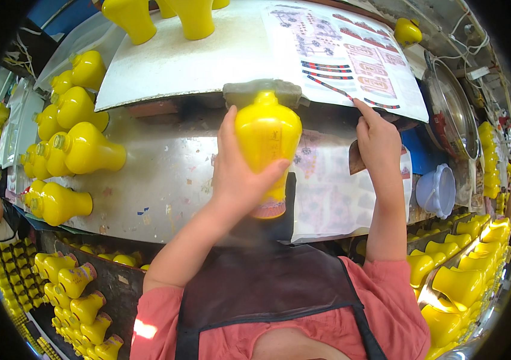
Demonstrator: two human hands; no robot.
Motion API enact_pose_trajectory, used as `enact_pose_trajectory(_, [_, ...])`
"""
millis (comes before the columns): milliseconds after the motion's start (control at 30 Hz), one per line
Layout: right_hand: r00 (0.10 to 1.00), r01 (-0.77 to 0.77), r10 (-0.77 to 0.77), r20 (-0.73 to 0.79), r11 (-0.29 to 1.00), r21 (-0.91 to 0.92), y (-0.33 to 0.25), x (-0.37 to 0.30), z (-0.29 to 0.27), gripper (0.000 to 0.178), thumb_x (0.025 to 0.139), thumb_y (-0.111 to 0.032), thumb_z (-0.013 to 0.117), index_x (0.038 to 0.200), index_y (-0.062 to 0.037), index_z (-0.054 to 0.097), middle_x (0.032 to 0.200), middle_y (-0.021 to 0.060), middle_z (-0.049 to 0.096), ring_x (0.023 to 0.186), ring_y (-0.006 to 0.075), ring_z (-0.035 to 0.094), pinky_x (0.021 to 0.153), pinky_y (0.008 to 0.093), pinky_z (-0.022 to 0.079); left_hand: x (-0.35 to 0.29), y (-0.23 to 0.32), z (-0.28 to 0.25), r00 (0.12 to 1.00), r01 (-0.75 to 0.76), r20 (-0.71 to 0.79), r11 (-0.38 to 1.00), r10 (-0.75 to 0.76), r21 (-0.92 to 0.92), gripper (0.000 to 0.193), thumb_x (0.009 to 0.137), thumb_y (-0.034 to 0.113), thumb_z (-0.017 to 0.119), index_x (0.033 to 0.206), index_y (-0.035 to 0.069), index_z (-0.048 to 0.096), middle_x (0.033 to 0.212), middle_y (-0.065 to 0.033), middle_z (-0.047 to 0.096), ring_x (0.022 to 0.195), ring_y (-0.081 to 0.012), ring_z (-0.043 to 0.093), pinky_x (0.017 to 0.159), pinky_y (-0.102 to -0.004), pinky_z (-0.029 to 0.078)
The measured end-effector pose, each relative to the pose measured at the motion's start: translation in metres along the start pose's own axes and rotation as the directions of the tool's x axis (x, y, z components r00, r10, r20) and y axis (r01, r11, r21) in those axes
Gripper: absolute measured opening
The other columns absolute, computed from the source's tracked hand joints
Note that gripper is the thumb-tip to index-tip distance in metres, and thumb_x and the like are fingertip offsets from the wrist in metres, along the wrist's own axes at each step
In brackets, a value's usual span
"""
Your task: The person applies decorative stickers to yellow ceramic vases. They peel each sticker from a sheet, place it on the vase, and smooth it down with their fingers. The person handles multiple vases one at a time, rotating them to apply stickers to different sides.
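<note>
My left hand [237, 171] is wrapped round a glossy yellow bottle [267, 129], its narrow neck pointing away from me. Dark written characters run down its front, and a pinkish patterned band circles its base. The neck end lies against a grey cloth-like pad [255, 90] at the board's edge. My right hand [380, 135] reaches to a printed decal sheet [375, 27], its index fingertip touching the end of a dark red-and-black strip [330, 87]. The other fingers curl round a brown flat piece [357, 158] that sticks out beside the palm.
Several plain yellow bottles [94, 149] lie at the left of the metal table [165, 204]; others stand on the white board [165, 66]. A second printed sheet [327, 210] lies nearer me. At right are a pale blue bucket [435, 191] and a round metal tray [452, 102]. Racked bottles flank me.
</note>
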State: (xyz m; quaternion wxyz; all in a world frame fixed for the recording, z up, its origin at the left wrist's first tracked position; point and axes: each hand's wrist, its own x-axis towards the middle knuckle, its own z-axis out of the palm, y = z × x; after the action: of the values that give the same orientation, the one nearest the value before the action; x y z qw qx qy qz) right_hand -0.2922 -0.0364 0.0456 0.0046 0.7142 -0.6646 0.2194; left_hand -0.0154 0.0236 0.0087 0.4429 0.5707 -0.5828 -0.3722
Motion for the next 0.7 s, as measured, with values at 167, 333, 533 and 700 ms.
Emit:
enact_pose_trajectory(167, [0.973, -0.165, 0.222, -0.062, 0.861, 0.481, 0.014, -0.012, 0.022, 0.023, 0.101, -0.018, 0.063, 0.118, -0.0069, 0.071, 0.072, 0.0113, 0.066, 0.057, 0.0211, 0.062, 0.057, 0.0343, 0.048, 0.0, -0.002, 0.0, 1.0, 0.003, 0.005, 0.999, -0.002, -0.049, 0.113, 0.077, 0.034, 0.087, 0.161, 0.003, 0.018, 0.153, -0.0271, 0.038, 0.14, -0.0456, 0.045, 0.115, -0.0534, 0.04])
enact_pose_trajectory(333, [0.749, -0.563, 0.413, 0.519, -0.019, 0.826, 0.005, -0.009, 0.045, 0.042, 0.098, -0.043, 0.072, 0.092, -0.0034, 0.062, 0.064, 0.0017, 0.051, 0.043, 0.012, 0.042, 0.043, 0.027, 0.031, 0.001, -0.004, 0.001, 1.0, -0.018, -0.005, 0.997, 0.018, -0.074, 0.113, 0.077, 0.033, 0.088, 0.161, 0.003, 0.018, 0.153, -0.0273, 0.039, 0.139, -0.0447, 0.047, 0.115, -0.0519, 0.041])
enact_pose_trajectory(533, [0.716, -0.501, 0.553, 0.426, -0.018, 0.865, -0.007, 0.023, 0.058, 0.048, 0.095, -0.047, 0.075, 0.089, -0.0016, 0.059, 0.056, 0.0025, 0.043, 0.04, 0.0147, 0.041, 0.04, 0.0289, 0.029, 0.001, -0.005, 0.0, 1.0, -0.008, 0.004, 0.997, 0.009, -0.072, 0.114, 0.076, 0.034, 0.088, 0.16, 0.002, 0.019, 0.152, -0.0275, 0.039, 0.139, -0.0441, 0.047, 0.114, -0.051, 0.041])
enact_pose_trajectory(700, [0.733, -0.457, 0.548, 0.403, -0.042, 0.888, -0.007, 0.012, 0.058, 0.035, 0.099, -0.033, 0.073, 0.091, -0.0012, 0.063, 0.055, 0.0012, 0.048, 0.04, 0.0137, 0.042, 0.04, 0.0285, 0.03, 0.001, -0.009, 0.001, 1.0, -0.026, -0.005, 0.996, 0.026, -0.087, 0.116, 0.075, 0.035, 0.089, 0.161, 0.002, 0.019, 0.153, -0.0278, 0.039, 0.14, -0.044, 0.046, 0.115, -0.0506, 0.041])
